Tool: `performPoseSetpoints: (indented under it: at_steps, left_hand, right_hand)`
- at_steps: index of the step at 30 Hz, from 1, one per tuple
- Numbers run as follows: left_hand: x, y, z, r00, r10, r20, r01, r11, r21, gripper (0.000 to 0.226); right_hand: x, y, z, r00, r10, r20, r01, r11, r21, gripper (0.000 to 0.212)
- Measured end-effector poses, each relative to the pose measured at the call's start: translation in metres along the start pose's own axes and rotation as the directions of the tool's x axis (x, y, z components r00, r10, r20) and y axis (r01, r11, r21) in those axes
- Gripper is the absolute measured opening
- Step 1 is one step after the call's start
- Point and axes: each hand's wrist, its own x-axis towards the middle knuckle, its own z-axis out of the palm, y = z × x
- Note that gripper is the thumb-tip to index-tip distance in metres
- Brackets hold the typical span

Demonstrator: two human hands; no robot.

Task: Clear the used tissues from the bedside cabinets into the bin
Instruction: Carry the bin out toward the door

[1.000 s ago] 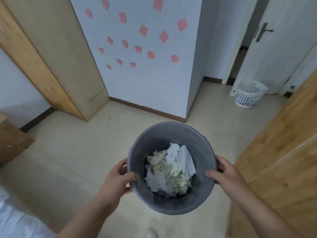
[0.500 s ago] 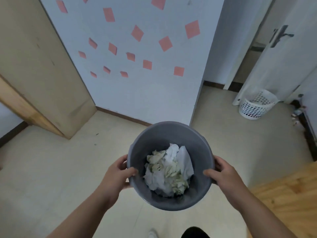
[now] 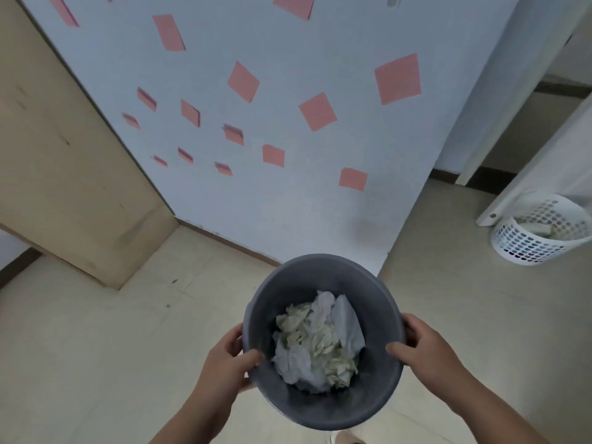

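Observation:
A grey round bin is held in the air in front of me, low in the middle of the view. Crumpled white and pale yellow-green tissues fill its bottom. My left hand grips the bin's left rim, thumb hooked over the inside. My right hand grips the right rim the same way, thumb inside and fingers behind the wall. No bedside cabinet is in view.
A white wall dotted with several pink notes stands straight ahead, its corner just beyond the bin. A beige cupboard side is at left. A white perforated basket sits on the floor at right beside a white door.
The view has moved forward and turned left: the wall with pink notes is closer, the wooden furniture at right has left the frame. Both hands keep the same hold on the bin.

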Motion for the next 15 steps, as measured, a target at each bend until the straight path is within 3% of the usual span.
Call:
performPoseSetpoints:
  at_steps: [7, 15]
  left_hand:
    - [0.122, 0.022, 0.006, 0.994, -0.100, -0.043, 0.098, 0.994, -0.045, 0.054]
    - [0.335, -0.086, -0.010, 0.983, -0.182, -0.014, 0.182, 0.983, 0.001, 0.056]
  right_hand:
    - [0.136, -0.029, 0.010, 0.998, 0.061, 0.019, -0.058, 0.993, -0.101, 0.043]
    - [0.317, 0.107, 0.092, 0.987, 0.147, -0.069, -0.152, 0.986, -0.070, 0.041]
